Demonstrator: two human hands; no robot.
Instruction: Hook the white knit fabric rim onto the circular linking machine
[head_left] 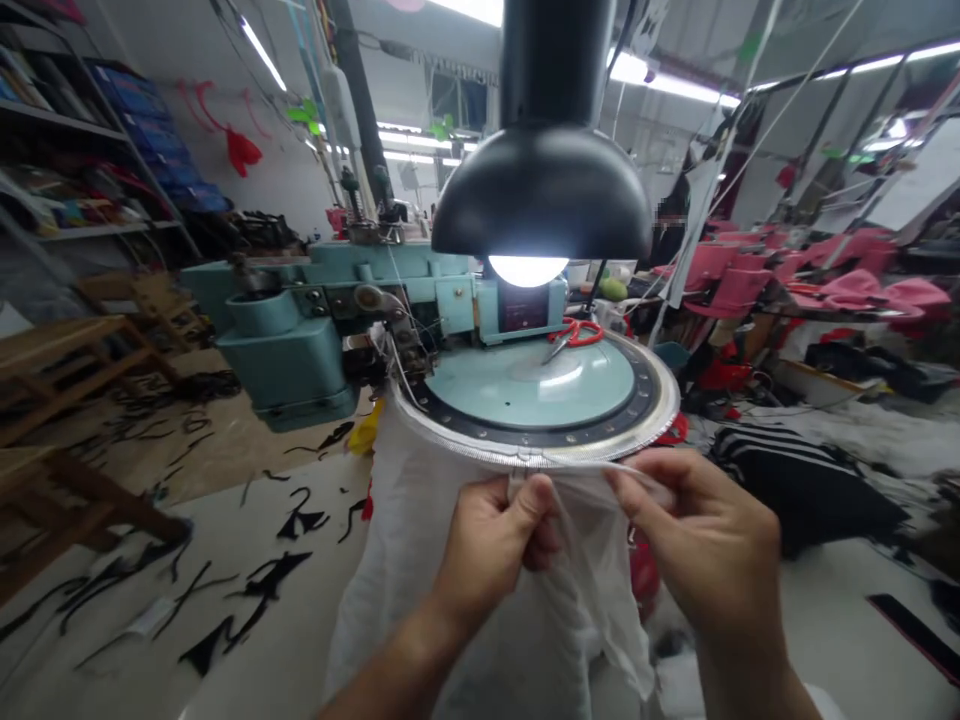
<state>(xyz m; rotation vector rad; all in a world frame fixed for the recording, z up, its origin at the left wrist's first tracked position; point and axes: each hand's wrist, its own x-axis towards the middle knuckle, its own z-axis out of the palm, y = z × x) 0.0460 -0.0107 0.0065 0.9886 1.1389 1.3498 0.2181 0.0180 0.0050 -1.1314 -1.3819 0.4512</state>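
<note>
White fabric [420, 540] hangs from the rim of a round toothed dial [536, 455] on a teal sewing machine [289, 350]. My left hand [491, 535] pinches the cloth just below the front of the rim, thumb on top. To its right, my right hand [694, 530] grips the fabric's upper edge between thumb and fingers, close to the rim. A strip of that edge is stretched between both hands. Farther left, the cloth meets the rim near the sewing head [405, 340]. Red-handled scissors [577, 335] lie on the teal disc inside the dial.
A black lamp [544, 195] hangs low over the dial, its bulb lit. Wooden stools [67, 350] stand at left, with black scraps [255, 600] on the floor. At right are pink fabric pieces [877, 295] and a striped black cloth pile [802, 490].
</note>
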